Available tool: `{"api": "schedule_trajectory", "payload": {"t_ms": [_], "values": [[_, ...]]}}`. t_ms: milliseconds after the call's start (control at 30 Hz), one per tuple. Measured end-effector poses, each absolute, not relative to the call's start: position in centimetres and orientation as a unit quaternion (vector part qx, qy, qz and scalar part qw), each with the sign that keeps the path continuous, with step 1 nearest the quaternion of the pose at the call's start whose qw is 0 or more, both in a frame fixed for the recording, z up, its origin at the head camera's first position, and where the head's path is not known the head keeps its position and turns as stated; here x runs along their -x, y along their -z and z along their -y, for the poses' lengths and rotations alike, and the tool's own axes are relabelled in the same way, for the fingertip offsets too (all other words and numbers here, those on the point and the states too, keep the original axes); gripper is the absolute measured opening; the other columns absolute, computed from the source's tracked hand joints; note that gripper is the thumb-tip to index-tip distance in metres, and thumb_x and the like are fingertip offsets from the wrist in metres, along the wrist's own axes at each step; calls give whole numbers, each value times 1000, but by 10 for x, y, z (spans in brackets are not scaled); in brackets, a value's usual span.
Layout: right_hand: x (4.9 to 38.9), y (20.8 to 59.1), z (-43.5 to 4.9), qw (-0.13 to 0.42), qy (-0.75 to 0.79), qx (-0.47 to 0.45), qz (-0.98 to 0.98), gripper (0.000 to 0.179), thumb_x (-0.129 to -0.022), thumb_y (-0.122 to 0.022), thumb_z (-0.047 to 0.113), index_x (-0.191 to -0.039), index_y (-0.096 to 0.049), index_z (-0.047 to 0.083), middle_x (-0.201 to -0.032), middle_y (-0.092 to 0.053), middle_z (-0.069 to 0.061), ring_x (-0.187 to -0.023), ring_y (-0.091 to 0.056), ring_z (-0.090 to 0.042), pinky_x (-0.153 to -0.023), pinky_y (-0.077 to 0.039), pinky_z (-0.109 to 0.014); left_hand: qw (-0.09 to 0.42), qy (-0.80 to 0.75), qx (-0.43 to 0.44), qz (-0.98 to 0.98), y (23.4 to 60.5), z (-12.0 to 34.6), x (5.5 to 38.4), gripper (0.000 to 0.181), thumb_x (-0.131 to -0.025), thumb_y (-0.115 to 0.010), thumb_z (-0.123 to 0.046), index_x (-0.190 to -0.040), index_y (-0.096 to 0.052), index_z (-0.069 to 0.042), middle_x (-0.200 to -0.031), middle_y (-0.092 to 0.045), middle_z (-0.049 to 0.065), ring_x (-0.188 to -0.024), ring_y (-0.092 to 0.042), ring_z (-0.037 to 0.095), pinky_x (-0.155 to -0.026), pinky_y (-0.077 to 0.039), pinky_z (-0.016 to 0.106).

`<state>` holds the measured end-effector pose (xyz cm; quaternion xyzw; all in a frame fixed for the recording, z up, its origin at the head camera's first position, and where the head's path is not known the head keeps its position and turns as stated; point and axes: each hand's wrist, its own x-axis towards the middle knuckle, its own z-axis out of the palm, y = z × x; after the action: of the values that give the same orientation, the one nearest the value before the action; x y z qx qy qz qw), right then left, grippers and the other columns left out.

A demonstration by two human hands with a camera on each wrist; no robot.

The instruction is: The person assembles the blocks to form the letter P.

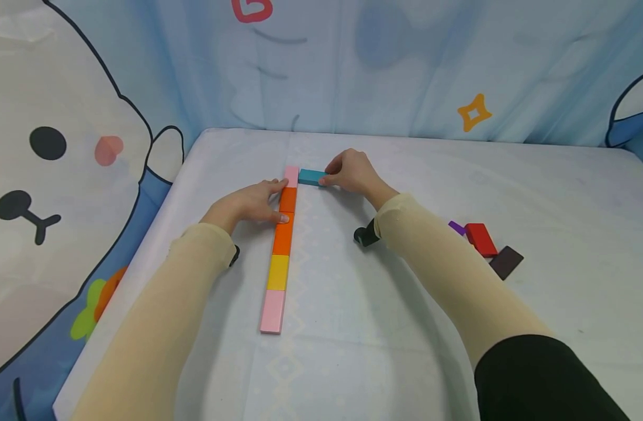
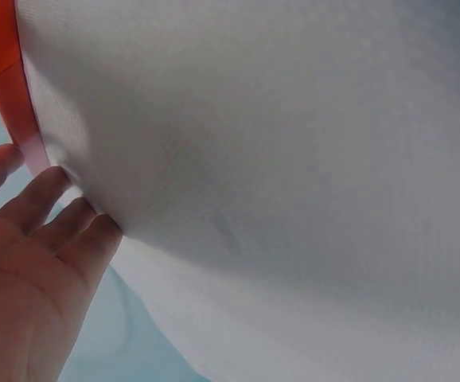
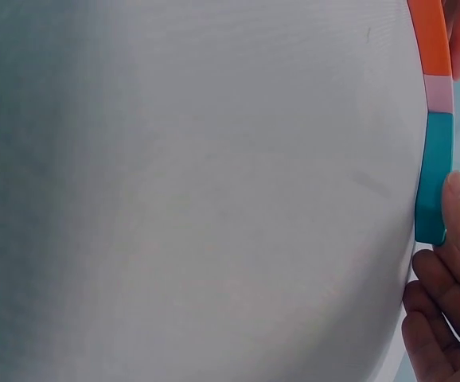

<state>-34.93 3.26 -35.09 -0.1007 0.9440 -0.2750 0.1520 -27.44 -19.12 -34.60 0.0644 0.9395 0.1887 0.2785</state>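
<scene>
A straight row of several flat blocks runs along the table: a pink block (image 1: 291, 176) at the far end, two orange blocks (image 1: 282, 238), a yellow block (image 1: 277, 272) and a pink block (image 1: 272, 311) nearest me. My left hand (image 1: 248, 204) rests at the row's left side, its thumb on the orange and its index fingertip by the far pink block. With thumb and fingers my right hand (image 1: 353, 175) pinches the right end of a teal block (image 1: 310, 177). That block lies crosswise to the row, its left end right at the far pink block, as the right wrist view also shows.
To the right, beyond my right forearm, lie a red block (image 1: 481, 240), a dark block (image 1: 506, 262) and a purple block (image 1: 456, 228) partly hidden. Behind the white-covered table (image 1: 563, 193) hangs a light blue printed curtain (image 1: 321, 70).
</scene>
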Motion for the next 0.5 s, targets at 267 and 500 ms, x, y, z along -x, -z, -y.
{"api": "schedule_trajectory", "payload": {"t_ms": [267,500], "values": [[353,351,-30,155,274,97,-944,38,-96,-73,23,-130,-69,5,-127,-69,-12,-108,-59,-24,-95,-55,-36,279,-195,-63,-938,347,193,276,91,-96,-69,-38,-166,-11,-30,-175,-7,5,-161,-8,29,-129,-18,55],[355,351,-29,157,271,99,-945,38,-98,-71,21,-132,-68,6,-130,-68,-12,-115,-58,-25,-102,-53,-38,283,-203,-55,-936,346,191,275,91,-96,-70,-38,-166,-12,-30,-175,-7,5,-161,-9,29,-129,-19,55]]}}
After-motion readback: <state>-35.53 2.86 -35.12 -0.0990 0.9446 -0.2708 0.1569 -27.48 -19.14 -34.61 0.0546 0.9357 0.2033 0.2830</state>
